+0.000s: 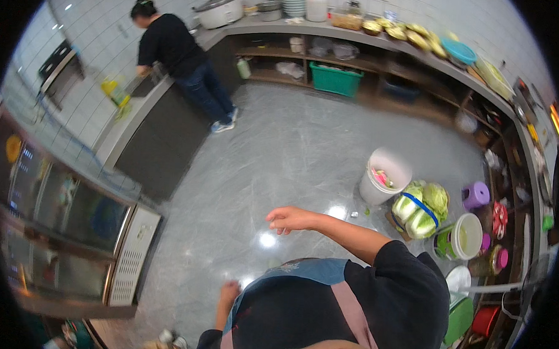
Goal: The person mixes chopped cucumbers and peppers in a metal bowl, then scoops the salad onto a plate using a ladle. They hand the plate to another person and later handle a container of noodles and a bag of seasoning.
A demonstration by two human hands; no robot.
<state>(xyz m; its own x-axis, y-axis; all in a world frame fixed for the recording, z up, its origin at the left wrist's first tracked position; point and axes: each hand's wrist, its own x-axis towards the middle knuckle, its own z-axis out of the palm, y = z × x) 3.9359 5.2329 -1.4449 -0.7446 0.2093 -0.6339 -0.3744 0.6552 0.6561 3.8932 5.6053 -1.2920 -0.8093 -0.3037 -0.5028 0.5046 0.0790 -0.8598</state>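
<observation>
My right hand [290, 220] is held out in front of my body above the grey floor [261, 173]. Its fingers are loosely bent and a little apart, with nothing in them. Down by my left side, my left hand [230, 290] is blurred and partly behind the blue apron [298, 271], so its fingers do not show clearly. To the right of my right hand stand a white bucket [370, 187] with scraps inside and several Chinese cabbages [420, 209] bound with a blue strap.
Another person [177, 53] stands at the sink counter [146, 108]. A glass-door refrigerator [67, 221] is on the left. Along the back runs a counter [286, 27] over open shelves with a green crate [336, 79]. A purple stool [476, 195] and a second bucket [468, 236] are at right.
</observation>
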